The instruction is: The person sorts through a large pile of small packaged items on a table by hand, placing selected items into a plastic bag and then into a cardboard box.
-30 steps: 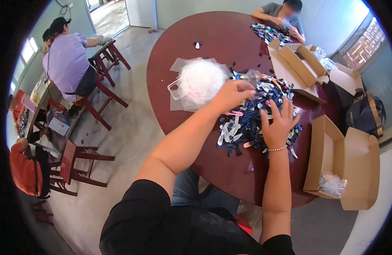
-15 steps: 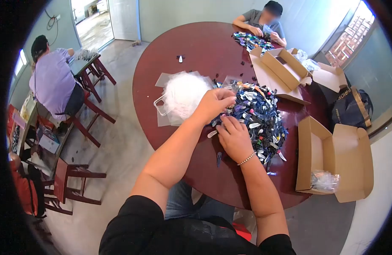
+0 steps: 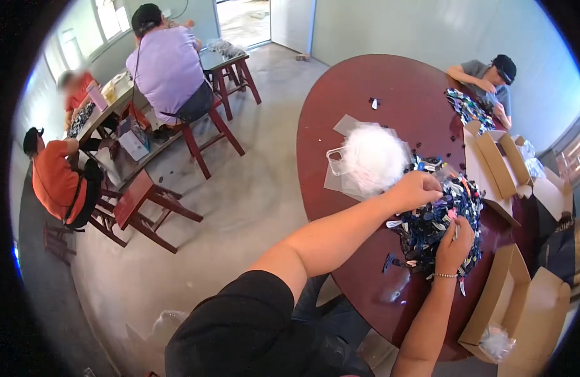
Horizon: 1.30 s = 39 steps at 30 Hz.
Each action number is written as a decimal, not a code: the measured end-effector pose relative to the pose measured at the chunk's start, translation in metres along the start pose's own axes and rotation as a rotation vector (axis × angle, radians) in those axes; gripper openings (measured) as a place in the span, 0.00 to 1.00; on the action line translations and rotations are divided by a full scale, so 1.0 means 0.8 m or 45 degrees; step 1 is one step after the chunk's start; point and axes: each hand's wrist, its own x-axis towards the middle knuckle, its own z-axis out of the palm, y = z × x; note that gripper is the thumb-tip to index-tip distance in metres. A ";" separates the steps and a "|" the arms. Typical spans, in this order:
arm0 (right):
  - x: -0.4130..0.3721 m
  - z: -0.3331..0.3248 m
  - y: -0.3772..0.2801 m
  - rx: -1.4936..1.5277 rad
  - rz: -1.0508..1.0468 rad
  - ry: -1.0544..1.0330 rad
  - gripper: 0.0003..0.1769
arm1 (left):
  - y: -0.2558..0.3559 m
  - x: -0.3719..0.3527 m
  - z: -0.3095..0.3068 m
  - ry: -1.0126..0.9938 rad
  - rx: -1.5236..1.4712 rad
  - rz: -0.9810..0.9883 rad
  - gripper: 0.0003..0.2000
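My left hand point(image 3: 419, 190) is over the left part of a heap of hair clips point(image 3: 428, 234), its fingers pinched at the edge of a small clear bag point(image 3: 448, 174). Lower and to the right, my right hand point(image 3: 454, 246), with a beaded bracelet at the wrist, has its fingers closed around a pink clip point(image 3: 452, 215). The clips are mostly dark, with some white and coloured ones. Left of the heap lies a pile of clear bags point(image 3: 373, 158) on the red table point(image 3: 340, 232). A dark clip point(image 3: 388, 262) rests near the heap's lower left.
A clear frame-shaped item point(image 3: 334, 161) touches the bag pile. Open cardboard boxes point(image 3: 496, 164) stand at the right. Across the table a person point(image 3: 491, 81) handles other clips. At the left, several people sit near a bench, with red stools point(image 3: 142, 195) on the floor.
The view has swung left, so the table appears farther right and more people show at the left. My right hand has lifted slightly off the clips, with the pink clip now between its fingers.
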 end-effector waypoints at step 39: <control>-0.002 0.004 0.003 0.025 -0.039 -0.096 0.12 | -0.031 0.007 0.023 0.089 0.103 0.325 0.10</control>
